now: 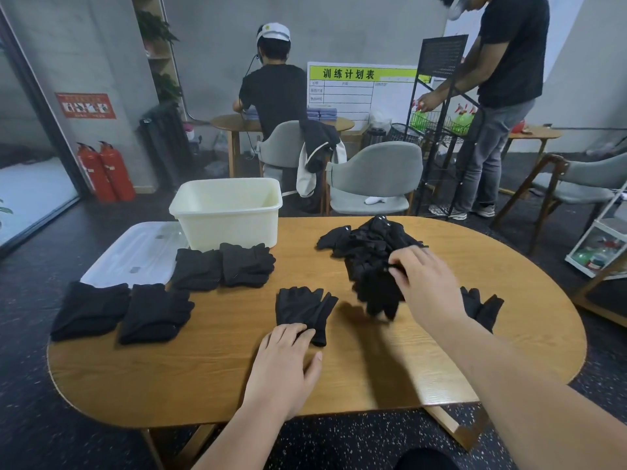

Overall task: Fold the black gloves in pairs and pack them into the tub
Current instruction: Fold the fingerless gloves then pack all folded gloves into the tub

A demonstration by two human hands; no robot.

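A single black glove (303,308) lies flat in the middle of the wooden table (210,374). My left hand (283,366) rests on its cuff with straight fingers. My right hand (427,283) pinches a black glove (380,293) and lifts it off the loose pile of black gloves (368,244), blurred as it hangs. One more glove (481,307) lies to the right, partly behind my right forearm. Several folded pairs sit at the left (90,308) (154,312) (196,269) (246,264). The cream tub (227,212) stands behind them at the back of the table.
A clear plastic lid (135,252) lies left of the tub. Grey chairs (371,181) stand beyond the table. One person sits at a far table with their back to me; another stands at a black wire rack (437,123) on the right. Red fire extinguishers (105,171) stand at the left wall.
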